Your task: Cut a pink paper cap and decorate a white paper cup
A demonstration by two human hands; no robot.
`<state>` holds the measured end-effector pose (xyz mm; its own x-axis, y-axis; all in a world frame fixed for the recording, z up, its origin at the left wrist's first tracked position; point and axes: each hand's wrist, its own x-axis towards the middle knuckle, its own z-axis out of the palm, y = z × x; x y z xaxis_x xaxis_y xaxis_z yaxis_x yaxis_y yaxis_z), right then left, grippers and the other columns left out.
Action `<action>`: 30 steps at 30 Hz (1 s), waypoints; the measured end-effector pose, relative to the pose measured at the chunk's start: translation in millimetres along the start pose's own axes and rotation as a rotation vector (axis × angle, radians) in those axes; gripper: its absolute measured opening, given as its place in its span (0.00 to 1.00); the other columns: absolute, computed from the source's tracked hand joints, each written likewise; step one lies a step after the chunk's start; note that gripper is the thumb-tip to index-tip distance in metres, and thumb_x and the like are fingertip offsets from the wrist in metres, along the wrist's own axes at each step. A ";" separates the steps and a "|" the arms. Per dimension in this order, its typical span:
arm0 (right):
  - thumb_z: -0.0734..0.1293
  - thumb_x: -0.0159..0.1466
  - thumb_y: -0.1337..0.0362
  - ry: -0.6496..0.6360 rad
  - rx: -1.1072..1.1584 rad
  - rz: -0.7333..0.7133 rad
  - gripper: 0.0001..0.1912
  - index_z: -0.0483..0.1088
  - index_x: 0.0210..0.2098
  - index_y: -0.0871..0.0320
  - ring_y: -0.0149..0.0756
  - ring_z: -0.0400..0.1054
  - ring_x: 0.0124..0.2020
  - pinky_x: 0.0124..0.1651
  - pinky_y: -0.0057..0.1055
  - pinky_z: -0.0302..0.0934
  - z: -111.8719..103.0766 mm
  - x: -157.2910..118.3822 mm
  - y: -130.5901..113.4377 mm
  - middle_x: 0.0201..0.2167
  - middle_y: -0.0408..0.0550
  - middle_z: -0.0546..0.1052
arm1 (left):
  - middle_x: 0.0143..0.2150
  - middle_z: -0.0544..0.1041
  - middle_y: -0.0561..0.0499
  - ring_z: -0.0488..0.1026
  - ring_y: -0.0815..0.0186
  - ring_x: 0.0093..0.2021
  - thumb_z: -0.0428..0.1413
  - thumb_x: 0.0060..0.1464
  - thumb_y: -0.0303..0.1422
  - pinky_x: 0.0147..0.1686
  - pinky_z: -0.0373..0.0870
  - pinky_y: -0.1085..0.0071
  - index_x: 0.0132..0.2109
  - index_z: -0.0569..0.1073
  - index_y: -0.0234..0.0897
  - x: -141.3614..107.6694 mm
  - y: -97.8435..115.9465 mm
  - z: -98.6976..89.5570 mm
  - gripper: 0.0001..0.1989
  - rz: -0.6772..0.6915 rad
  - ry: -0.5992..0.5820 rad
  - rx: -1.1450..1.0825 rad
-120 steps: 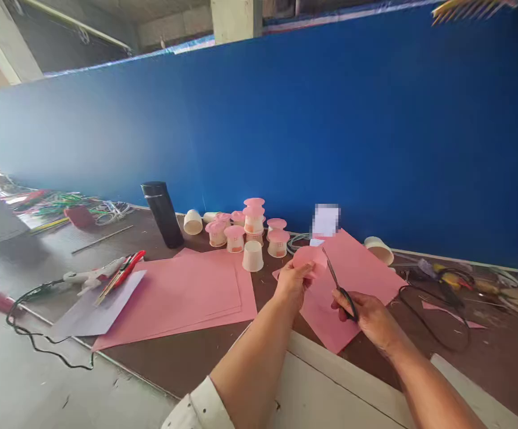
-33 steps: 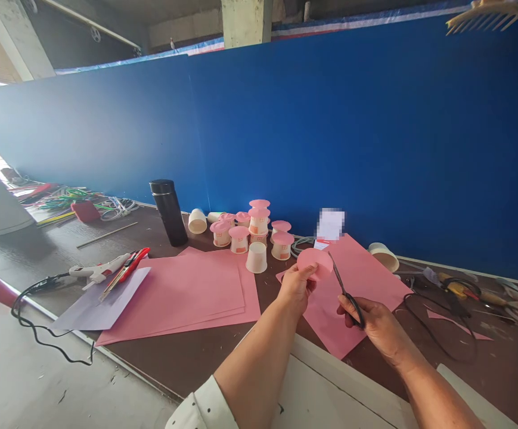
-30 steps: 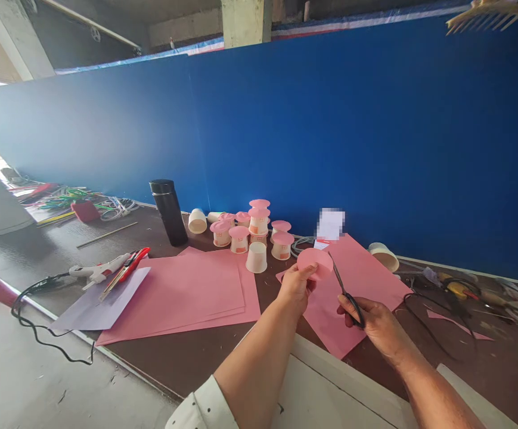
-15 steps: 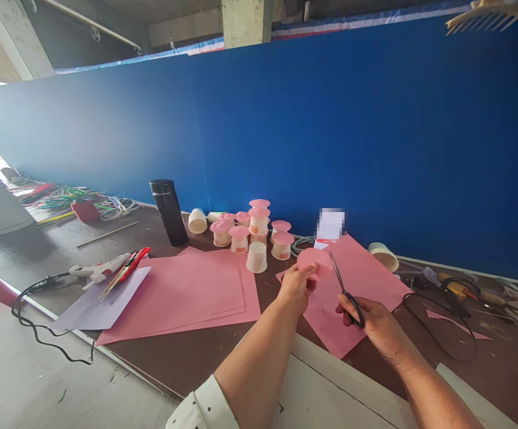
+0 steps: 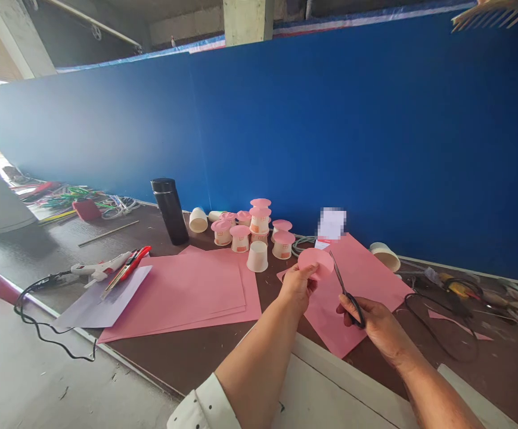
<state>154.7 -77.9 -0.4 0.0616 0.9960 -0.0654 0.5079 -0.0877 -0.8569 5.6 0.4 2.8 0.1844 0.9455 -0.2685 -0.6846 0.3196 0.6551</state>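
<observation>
Disc: pink paper circle [image 5: 316, 263], flat, matte, smooth edge; held up above the counter [image 5: 187, 357], near its front edge.
Left hand [image 5: 298, 285]: fingers pinching the disc's lower left rim.
Right hand [image 5: 375, 325]: fingers closed through the black loops of the scissors [image 5: 344, 289]; thin metal blades nearly together, tips just beside the disc's right edge.
Below: large pink sheet [image 5: 357, 286], flat on the brown counter.
Behind: inverted paper cups [image 5: 257, 256], some capped with pink discs.

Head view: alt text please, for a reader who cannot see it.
The left hand holds up a pink paper disc while the right hand grips black scissors beside it, over a pink sheet. Behind stand pink-topped paper cups and a black flask.
</observation>
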 end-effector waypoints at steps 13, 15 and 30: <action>0.60 0.60 0.44 0.000 -0.014 -0.016 0.24 0.73 0.27 0.57 0.34 0.64 0.30 0.35 0.28 0.54 -0.9 2.8 8.8 0.22 0.44 0.72 | 0.26 0.69 0.54 0.62 0.77 0.23 0.66 0.33 0.30 0.24 0.59 0.79 0.30 0.70 0.33 -1.6 1.4 0.6 0.15 0.012 0.004 0.002; 0.60 0.60 0.43 0.001 -0.015 -0.011 0.24 0.73 0.26 0.57 0.34 0.64 0.30 0.35 0.28 0.54 -1.0 1.8 5.4 0.22 0.44 0.72 | 0.26 0.69 0.53 0.62 0.77 0.24 0.66 0.34 0.30 0.24 0.59 0.79 0.30 0.71 0.33 -1.9 1.6 0.8 0.14 0.026 0.008 -0.001; 0.60 0.58 0.41 -0.008 -0.016 -0.007 0.26 0.73 0.26 0.58 0.36 0.66 0.30 0.34 0.29 0.56 -0.6 -1.2 -3.8 0.23 0.47 0.74 | 0.28 0.70 0.52 0.65 0.75 0.26 0.66 0.34 0.30 0.25 0.61 0.78 0.31 0.71 0.33 -3.5 3.5 3.2 0.15 0.015 0.022 -0.030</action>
<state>153.2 -78.8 3.3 0.0512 0.9967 -0.0634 0.5222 -0.0809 -0.8490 4.8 -1.6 8.3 0.1588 0.9485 -0.2741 -0.7082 0.3029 0.6378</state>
